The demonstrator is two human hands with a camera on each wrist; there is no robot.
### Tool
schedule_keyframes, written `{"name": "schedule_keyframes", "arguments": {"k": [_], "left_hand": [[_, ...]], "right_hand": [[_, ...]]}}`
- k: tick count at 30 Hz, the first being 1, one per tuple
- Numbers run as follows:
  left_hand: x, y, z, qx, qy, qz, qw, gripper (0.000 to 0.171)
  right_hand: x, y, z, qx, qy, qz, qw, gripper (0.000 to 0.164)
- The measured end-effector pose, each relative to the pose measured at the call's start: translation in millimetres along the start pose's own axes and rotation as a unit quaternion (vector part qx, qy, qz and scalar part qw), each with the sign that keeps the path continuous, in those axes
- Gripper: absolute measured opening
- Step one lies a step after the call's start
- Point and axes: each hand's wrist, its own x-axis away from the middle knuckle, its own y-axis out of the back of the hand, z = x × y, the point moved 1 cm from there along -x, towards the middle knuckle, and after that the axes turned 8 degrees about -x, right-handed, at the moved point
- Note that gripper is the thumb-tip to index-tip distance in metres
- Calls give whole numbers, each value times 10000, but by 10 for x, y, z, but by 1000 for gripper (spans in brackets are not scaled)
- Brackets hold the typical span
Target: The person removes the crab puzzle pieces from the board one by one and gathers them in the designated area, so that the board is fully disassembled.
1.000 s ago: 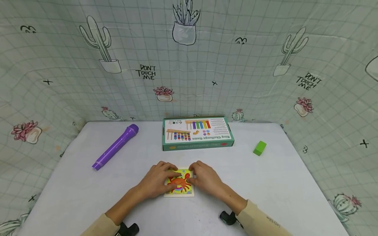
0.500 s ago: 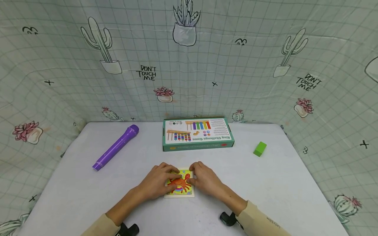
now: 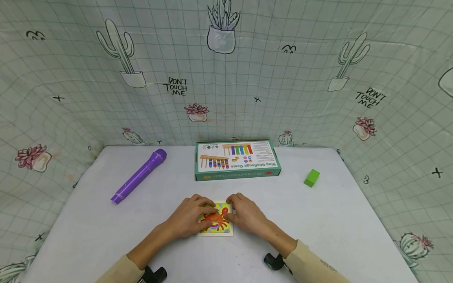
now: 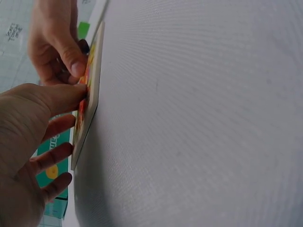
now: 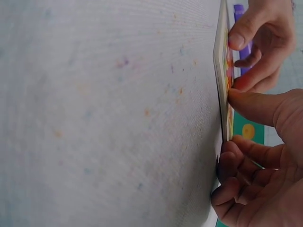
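A small square crab puzzle (image 3: 217, 220), yellow with an orange crab and a pale wooden border, lies flat on the white table. My left hand (image 3: 190, 217) covers its left side, thumb and fingertips resting on the face; in the left wrist view the fingers (image 4: 52, 158) are spread and nearly straight. From the other side my right hand (image 3: 247, 214) holds the puzzle, its thumb (image 5: 255, 105) on the face and its index fingertip at the far right corner. The other right fingers curl beside the edge. Both hands hide parts of the picture.
Behind the puzzle lies a green-and-white Ring Challenge Game box (image 3: 237, 160). A purple tube with a knobbed end (image 3: 139, 177) lies at the left, and a bright green block (image 3: 312, 178) at the right. A grid-patterned cloth with cactus drawings (image 3: 226, 78) hangs behind the table.
Between the earlier frames and now, the left fingers shift very slightly on the puzzle. The right hand and the puzzle stay in place.
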Motion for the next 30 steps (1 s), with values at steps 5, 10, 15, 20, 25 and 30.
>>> {"name": "schedule_keyframes", "arguments": {"k": [5, 10, 15, 20, 25, 30], "left_hand": [[7, -13, -4, 1, 40, 34, 10000, 36], [8, -12, -6, 28, 56, 23, 10000, 36], [14, -7, -11, -45, 23, 110, 9999, 34], [12, -7, -15, -118, -27, 128, 9998, 31], [9, -5, -15, -97, -26, 119, 9999, 30], [13, -16, -9, -115, -27, 149, 9998, 30]], "right_hand": [[-11, -1, -15, -278, -184, 0, 9994, 37], [-30, 1, -36, -623, -255, -83, 9977, 29], [-58, 22, -60, -1008, -188, -215, 9945, 15], [-84, 57, -84, -1557, -114, -168, 9876, 5], [-84, 102, -113, -2376, -291, 26, 9709, 8], [-39, 226, -228, -3188, -655, 15, 9456, 19]]}}
